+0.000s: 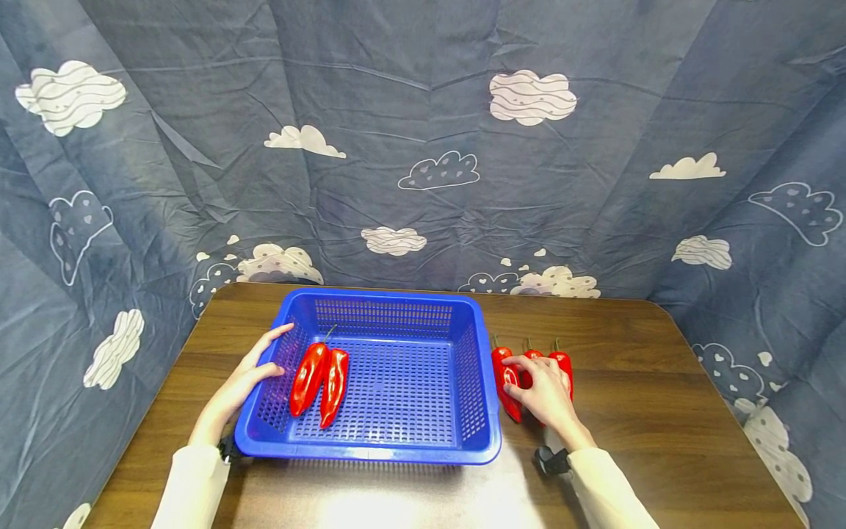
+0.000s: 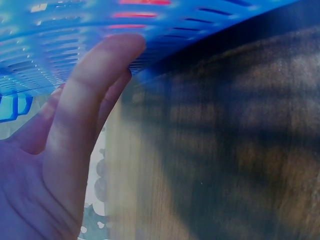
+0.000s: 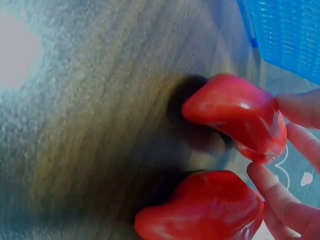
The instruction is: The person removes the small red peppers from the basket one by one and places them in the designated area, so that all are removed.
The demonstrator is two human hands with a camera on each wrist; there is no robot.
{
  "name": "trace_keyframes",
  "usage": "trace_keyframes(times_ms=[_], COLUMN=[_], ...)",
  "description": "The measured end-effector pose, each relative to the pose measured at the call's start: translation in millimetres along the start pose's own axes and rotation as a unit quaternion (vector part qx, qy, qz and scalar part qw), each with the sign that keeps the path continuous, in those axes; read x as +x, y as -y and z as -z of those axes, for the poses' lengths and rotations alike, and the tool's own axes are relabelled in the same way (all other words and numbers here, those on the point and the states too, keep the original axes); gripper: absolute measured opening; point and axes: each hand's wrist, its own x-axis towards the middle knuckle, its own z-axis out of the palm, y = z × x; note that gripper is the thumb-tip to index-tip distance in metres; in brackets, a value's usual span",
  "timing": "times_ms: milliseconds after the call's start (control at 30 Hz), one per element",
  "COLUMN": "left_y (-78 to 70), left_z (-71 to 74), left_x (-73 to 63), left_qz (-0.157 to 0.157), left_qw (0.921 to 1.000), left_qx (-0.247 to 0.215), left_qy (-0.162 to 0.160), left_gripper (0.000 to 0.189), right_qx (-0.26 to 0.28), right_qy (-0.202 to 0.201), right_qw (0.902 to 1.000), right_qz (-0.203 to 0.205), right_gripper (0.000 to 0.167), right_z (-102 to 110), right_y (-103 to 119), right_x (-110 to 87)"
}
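A blue plastic basket [image 1: 370, 452] stands on the table, its left side held by my left hand [image 1: 241, 382]. Thumb and index finger reach over the rim; in the left wrist view a finger [image 2: 95, 75] lies against the slotted wall. Two long red peppers [image 1: 308, 380] lie at the left inside the basket. Just right of the basket, my right hand [image 1: 547, 386] pinches another red pepper [image 3: 240, 110] between thumb and fingertips. Two further red peppers lie beside it, one [image 1: 534, 354] partly hidden under the hand, the other [image 1: 562, 361] on its far side.
The brown wooden table [image 1: 634, 397] extends right of the peppers, with light glaring off its front part. A dark blue curtain [image 1: 423, 110] with cloud prints hangs behind and at both sides. A dark wrist band [image 1: 551, 461] sits on my right wrist.
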Motion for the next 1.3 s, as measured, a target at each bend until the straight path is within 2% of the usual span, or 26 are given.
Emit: trace_keyframes(times_ms=[267, 667, 967, 1300], left_y=[1.0, 0.1, -0.1, 0.0], left_z=[1.0, 0.9, 0.2, 0.8], left_x=[-0.5, -0.6, -0.6, 0.2], left_qz=[0.012, 0.006, 0.013, 0.009], left_qw=[0.9999, 1.0000, 0.9999, 0.9999], left_qx=[-0.007, 0.002, -0.005, -0.007], left_qy=[-0.002, -0.002, -0.002, 0.000], left_gripper=[0.069, 0.069, 0.070, 0.069], right_qx=[0.009, 0.057, 0.128, 0.186], right_qy=[-0.011, -0.030, -0.042, -0.041], right_qw=[0.9998, 0.9976, 0.9901, 0.9810], right_qz=[-0.016, -0.024, -0.040, -0.037], right_gripper=[0.036, 0.032, 0.027, 0.025], right_z=[0.0, 7.3, 23.0, 31.8], right_y=[-2.6, 0.6, 13.7, 34.2], right_x=[-1.5, 3.1, 10.3, 19.3])
